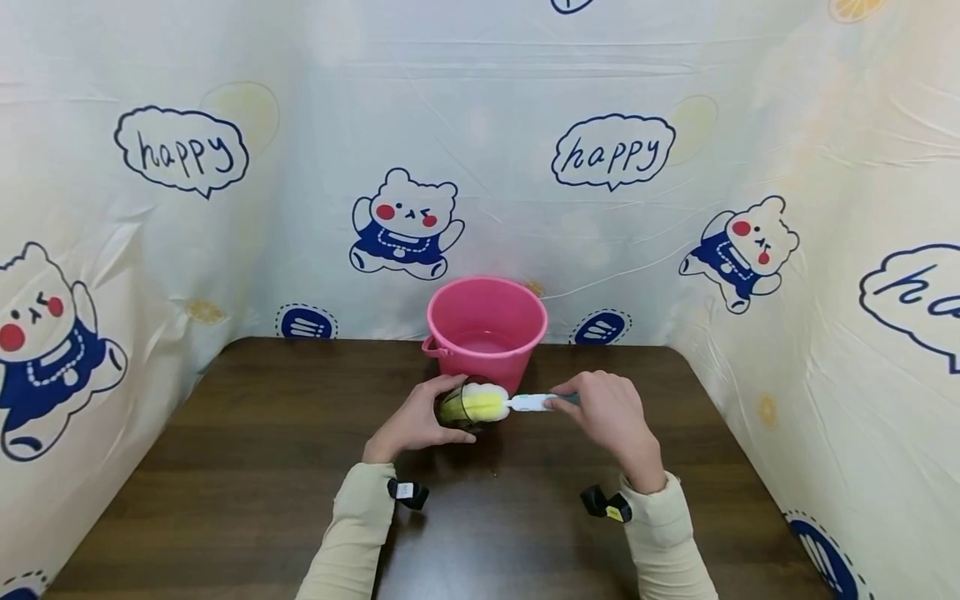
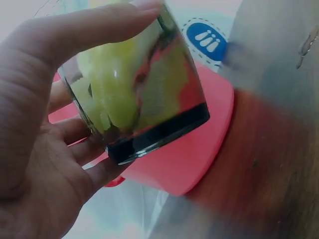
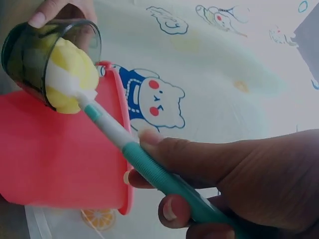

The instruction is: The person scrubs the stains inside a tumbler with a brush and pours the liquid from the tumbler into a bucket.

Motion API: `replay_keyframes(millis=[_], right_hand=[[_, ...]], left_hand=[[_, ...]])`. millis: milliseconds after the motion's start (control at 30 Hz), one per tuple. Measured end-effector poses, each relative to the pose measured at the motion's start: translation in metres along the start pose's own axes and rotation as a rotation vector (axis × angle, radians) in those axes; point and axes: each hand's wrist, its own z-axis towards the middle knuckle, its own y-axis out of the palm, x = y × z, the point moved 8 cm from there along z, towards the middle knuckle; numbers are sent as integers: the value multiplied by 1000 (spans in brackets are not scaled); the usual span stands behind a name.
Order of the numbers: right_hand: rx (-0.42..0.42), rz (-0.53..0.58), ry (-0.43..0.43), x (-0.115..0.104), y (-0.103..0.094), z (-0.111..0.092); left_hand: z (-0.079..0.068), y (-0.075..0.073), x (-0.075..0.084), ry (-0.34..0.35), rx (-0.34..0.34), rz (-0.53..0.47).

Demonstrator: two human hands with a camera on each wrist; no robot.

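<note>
My left hand point(image 1: 420, 418) grips a dark, see-through glass point(image 2: 154, 94) tipped on its side, its mouth turned toward the right hand. Inside the glass sits the yellow and white sponge head of a cup brush point(image 1: 486, 403), part of it sticking out past the rim. The right hand point(image 1: 606, 410) holds the brush by its white and green handle point(image 3: 169, 181), thumb along the top and fingers curled beneath. In the left wrist view, the yellow sponge point(image 2: 112, 89) shows through the glass wall, close to the thick base.
A pink bucket point(image 1: 487, 367) stands right behind the glass at the back of the dark wooden table point(image 1: 300, 483). Printed curtains point(image 1: 495, 100) hang behind and along both sides. Small wet marks point(image 2: 306, 47) show on the tabletop.
</note>
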Motion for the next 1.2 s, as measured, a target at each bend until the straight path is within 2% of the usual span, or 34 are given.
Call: replay_keyframes(millis=[100, 233, 333, 467, 667, 733, 900, 1100, 1200], right_hand=[[-18, -10, -8, -2, 3, 0], [-52, 2, -38, -7, 5, -2], [-27, 4, -44, -6, 2, -3], [2, -9, -20, -3, -1, -1], [-88, 23, -10, -4, 3, -5], [-73, 28, -25, -5, 0, -6], [24, -14, -39, -3, -3, -5], [-50, 19, -39, -4, 0, -6], [-37, 33, -50, -4, -4, -6]], left_hand=[[-1, -2, 1, 9, 6, -3], [-3, 1, -1, -7, -22, 4], [-3, 2, -1, -20, -30, 3], [-1, 0, 4, -8, -8, -4], [-1, 2, 10, -4, -20, 22], [-1, 3, 10, -7, -25, 20], [-2, 2, 6, -21, -16, 9], [-3, 0, 6, -11, -6, 14], [-2, -2, 6, -16, -4, 3]])
